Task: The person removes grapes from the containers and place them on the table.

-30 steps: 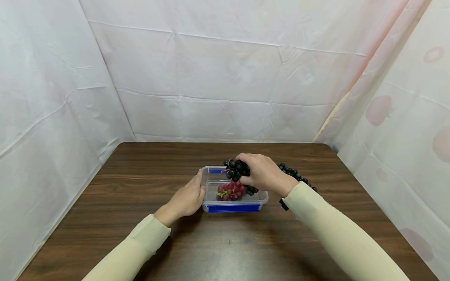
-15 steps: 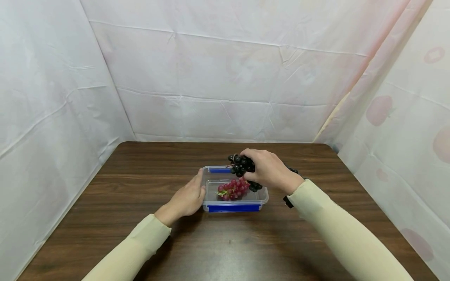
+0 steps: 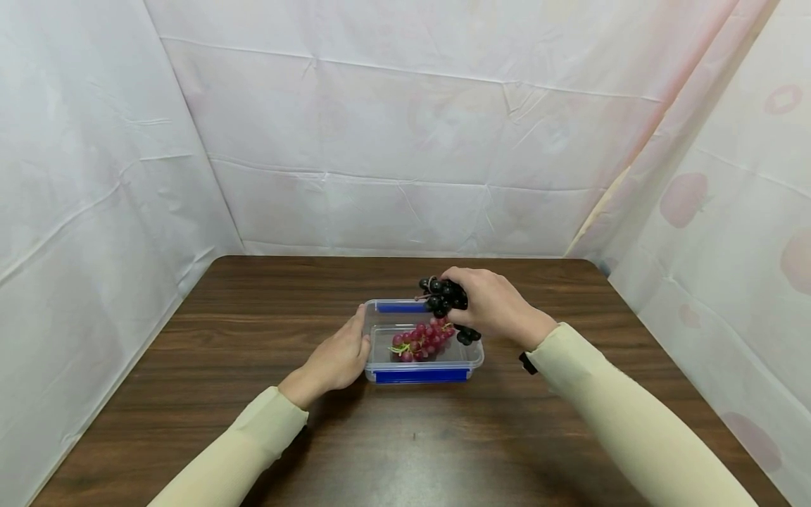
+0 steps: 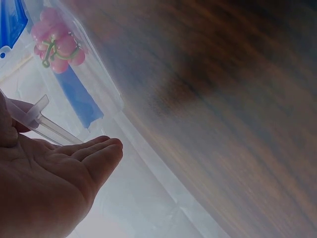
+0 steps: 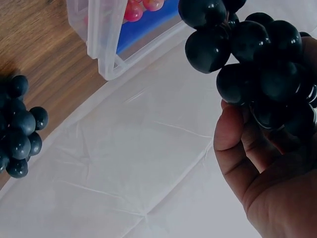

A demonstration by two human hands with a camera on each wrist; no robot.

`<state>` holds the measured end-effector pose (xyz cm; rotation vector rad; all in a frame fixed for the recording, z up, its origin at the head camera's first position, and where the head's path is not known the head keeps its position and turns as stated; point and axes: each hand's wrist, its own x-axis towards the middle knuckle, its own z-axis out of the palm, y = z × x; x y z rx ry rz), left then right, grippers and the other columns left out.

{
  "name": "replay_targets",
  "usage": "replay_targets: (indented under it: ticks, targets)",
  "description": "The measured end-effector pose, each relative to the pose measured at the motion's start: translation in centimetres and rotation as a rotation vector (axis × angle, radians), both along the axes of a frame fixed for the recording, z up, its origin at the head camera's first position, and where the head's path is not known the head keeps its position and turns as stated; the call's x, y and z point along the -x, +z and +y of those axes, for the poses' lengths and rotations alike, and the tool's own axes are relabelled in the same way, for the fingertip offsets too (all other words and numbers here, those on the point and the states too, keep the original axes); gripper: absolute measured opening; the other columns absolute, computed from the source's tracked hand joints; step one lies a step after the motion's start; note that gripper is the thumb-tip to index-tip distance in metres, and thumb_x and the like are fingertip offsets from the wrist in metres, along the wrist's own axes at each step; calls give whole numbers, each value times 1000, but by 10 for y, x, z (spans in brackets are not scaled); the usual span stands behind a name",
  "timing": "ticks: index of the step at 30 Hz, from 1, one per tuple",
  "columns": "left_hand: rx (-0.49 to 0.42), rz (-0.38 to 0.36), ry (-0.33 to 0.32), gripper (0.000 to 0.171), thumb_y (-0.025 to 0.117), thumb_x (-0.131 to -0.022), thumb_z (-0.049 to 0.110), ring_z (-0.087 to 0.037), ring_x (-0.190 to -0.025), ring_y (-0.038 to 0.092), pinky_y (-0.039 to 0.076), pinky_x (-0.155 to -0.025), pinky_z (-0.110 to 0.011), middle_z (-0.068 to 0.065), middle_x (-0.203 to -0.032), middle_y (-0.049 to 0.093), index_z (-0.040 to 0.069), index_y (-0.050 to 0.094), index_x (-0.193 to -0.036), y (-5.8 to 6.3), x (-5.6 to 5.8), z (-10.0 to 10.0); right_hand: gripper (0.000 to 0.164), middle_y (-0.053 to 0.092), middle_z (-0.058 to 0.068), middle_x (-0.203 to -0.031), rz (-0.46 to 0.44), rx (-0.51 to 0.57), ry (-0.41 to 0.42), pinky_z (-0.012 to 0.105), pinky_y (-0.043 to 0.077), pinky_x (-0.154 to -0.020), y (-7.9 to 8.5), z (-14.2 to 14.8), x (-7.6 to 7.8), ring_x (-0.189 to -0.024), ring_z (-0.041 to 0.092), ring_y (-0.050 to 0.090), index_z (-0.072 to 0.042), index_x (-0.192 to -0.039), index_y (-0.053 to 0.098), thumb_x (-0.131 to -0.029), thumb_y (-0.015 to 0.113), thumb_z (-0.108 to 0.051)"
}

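Observation:
A bunch of black grapes (image 3: pixel 443 296) hangs from my right hand (image 3: pixel 497 303), which grips it above the right part of a clear plastic container (image 3: pixel 421 376) with blue clips. The grip shows closely in the right wrist view, fingers and thumb around the black grapes (image 5: pixel 257 64). Inside the container lies a bunch of red grapes (image 3: pixel 415 343) with a green stem. My left hand (image 3: pixel 336 355) rests against the container's left side; in the left wrist view the fingers (image 4: pixel 104 153) lie straight along it.
A second bunch of black grapes (image 5: pixel 20 129) lies on the wooden table in the right wrist view; the right arm hides it in the head view. White sheeting (image 3: pixel 405 141) walls off the table's back and sides.
My right hand has drawn to the right and slightly up with the black grapes, uncovering more of the red grapes. The second black bunch has gone behind the arm. The left hand stays put.

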<state>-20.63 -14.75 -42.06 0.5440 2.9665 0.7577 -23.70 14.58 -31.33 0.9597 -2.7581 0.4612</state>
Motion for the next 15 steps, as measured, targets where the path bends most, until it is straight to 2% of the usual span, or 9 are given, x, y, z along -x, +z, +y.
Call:
replay_targets:
  ticks: [15]
  targets:
    - [-22, -3, -3, 68, 36, -109, 25, -35, -150, 32, 31, -120, -51, -24, -165, 23, -4, 5, -163, 3, -2, 1, 49, 72, 5, -114, 10, -22, -32, 46, 57, -78, 3, 12, 1, -94, 22, 68, -14, -130, 64, -85, 80, -24]
